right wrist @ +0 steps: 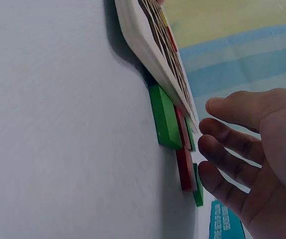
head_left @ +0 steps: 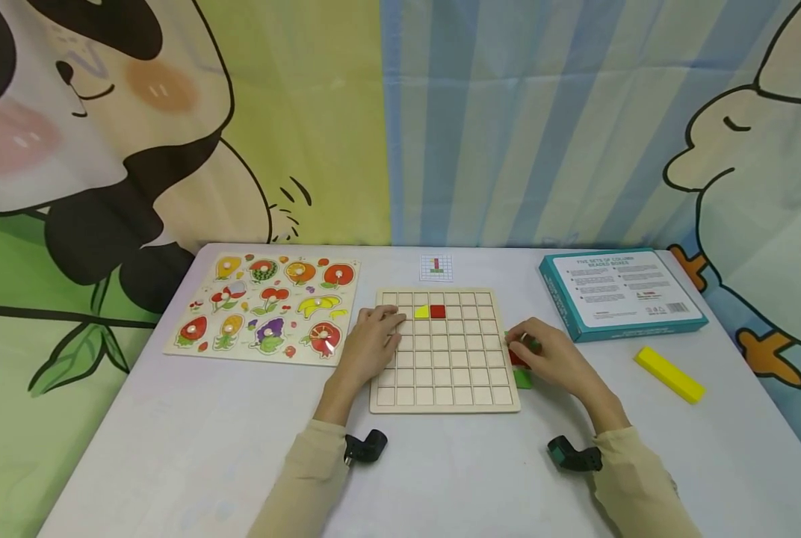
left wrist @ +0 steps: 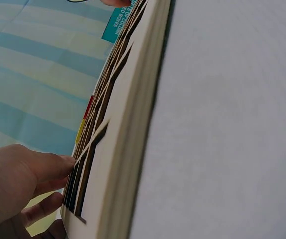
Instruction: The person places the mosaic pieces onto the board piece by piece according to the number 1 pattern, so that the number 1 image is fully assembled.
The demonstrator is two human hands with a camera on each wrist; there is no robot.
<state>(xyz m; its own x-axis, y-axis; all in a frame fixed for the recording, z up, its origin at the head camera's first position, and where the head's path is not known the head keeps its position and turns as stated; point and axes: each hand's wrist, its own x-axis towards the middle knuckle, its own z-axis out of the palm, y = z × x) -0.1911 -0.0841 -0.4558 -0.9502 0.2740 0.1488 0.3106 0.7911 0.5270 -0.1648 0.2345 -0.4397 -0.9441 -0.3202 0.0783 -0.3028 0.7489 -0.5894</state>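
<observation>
— What sits in the middle of the white surface (head_left: 172, 448)?

— A wooden grid board (head_left: 444, 351), lying flat. A yellow piece (head_left: 421, 311) and a red piece (head_left: 438, 311) fill two neighbouring squares in its second row from the far edge.

— And the left hand (head_left: 372, 342)?

— It lies on the board's left edge, fingers straight and relaxed, tips pointing toward the yellow piece, gripping nothing.

— The right hand (head_left: 547, 357)?

— It is at the board's right edge, fingers loosely curved over a small cluster of blocks lying against the board. The wrist view shows a green block (right wrist: 164, 117) nearest the camera, a red block (right wrist: 184, 159) beyond it and a second green block (right wrist: 198, 186) further on. From the head view the fingertips seem to meet them; whether they pinch one, I cannot tell.

— Anything else around?

— A fruit peg puzzle (head_left: 266, 308) to the left, a small pattern card (head_left: 436, 267) beyond the board, a teal box (head_left: 621, 293) to the right and a long yellow bar (head_left: 669, 374) near it.
</observation>
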